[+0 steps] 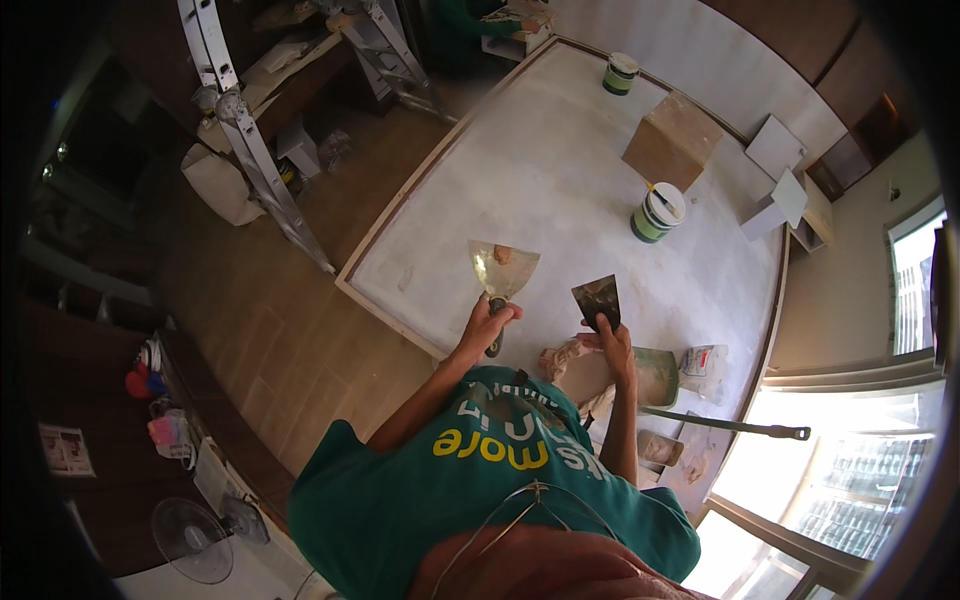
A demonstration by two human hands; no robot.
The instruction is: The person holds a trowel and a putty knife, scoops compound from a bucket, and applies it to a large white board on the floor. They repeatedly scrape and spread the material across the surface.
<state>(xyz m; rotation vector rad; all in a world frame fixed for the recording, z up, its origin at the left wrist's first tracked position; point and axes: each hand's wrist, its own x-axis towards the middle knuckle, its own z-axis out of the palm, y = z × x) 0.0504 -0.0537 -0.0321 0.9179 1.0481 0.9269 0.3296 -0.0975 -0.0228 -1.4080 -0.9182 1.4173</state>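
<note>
My left hand (483, 327) is wrapped round the handle of a wide putty knife (513, 277). Its broad blade points away from me, with a small brownish lump on it. In my right hand (616, 345) is a dark, flat scraper (597, 297), its smeared face tilted up and my thumb pressed on its lower edge. Both tools are held over the near edge of a large whitish board (440, 200), apart from each other. A crumpled beige cloth (562, 357) lies close to my right hand, beside a greenish container (657, 376).
Two white-and-green tubs (650, 222) stand on the board, the nearer with a yellow-handled brush on top. Farther back is a cardboard box (672, 140). A stepladder (262, 165) rises at left, a long dark-green bar (725, 424) juts right, and another person's green sleeve (458, 25) shows at the far end.
</note>
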